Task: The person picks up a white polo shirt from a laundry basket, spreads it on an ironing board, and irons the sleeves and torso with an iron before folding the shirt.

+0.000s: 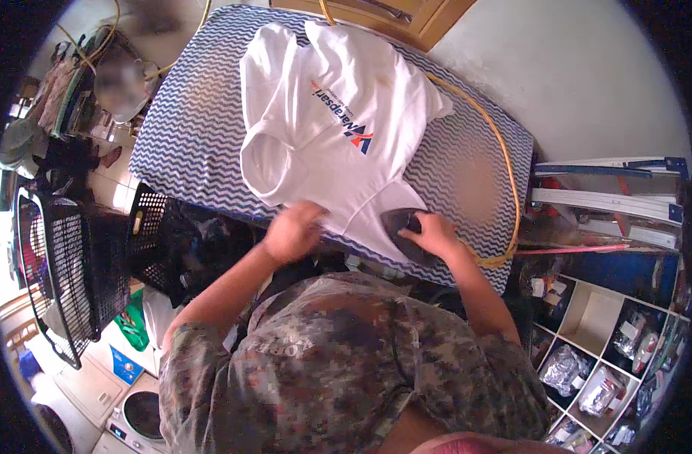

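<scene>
A white printed T-shirt [334,130] lies rumpled on a table covered with blue-and-white zigzag cloth [181,130]. Its collar faces the near left, and one sleeve spreads at the near edge. My right hand [436,232] is closed around the handle of a dark clothes iron [400,227], which rests at the sleeve. My left hand [297,230], blurred, is over the shirt's near edge beside the collar; whether its fingers grip the fabric is unclear.
A yellow hose or cord [507,164] curves along the table's right side. Black plastic baskets [68,272] stand at the left. A ladder [607,198] and a compartment shelf [592,318] with plastic-wrapped items are at the right. A washing machine [141,414] sits lower left. Another person [68,153] is partly visible at upper left.
</scene>
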`<state>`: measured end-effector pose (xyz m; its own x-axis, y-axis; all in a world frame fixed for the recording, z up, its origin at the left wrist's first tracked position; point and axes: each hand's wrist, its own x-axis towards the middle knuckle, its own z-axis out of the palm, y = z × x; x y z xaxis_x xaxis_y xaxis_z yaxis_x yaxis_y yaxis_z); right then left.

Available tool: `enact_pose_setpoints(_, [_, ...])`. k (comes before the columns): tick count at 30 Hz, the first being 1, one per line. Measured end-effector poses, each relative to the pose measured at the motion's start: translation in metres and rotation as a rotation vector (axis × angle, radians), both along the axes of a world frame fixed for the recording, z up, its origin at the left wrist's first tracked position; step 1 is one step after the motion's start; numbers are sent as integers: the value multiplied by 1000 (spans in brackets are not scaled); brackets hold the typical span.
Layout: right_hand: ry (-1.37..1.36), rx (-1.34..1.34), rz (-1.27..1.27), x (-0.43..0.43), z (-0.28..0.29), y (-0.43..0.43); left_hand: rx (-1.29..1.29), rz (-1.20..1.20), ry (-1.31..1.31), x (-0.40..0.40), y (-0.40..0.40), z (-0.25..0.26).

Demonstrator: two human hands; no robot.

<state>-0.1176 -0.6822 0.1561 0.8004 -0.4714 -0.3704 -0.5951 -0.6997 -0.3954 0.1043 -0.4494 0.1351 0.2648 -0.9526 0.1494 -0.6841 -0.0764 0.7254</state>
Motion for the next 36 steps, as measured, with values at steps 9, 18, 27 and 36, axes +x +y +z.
enact_pose_setpoints(9, [-139,-78,270,40,-20,64,402,361,-275,73,24,-56])
enact_pose_setpoints(18, [-338,-379,-137,58,-32,37,398,321,-309,81,31,-65])
enact_pose_setpoints(27, [12,-148,-270,37,-21,-25,377,320,-336,80,32,-73])
enact_pose_setpoints(36, [28,-88,234,26,-11,54,380,311,-370,75,21,-67])
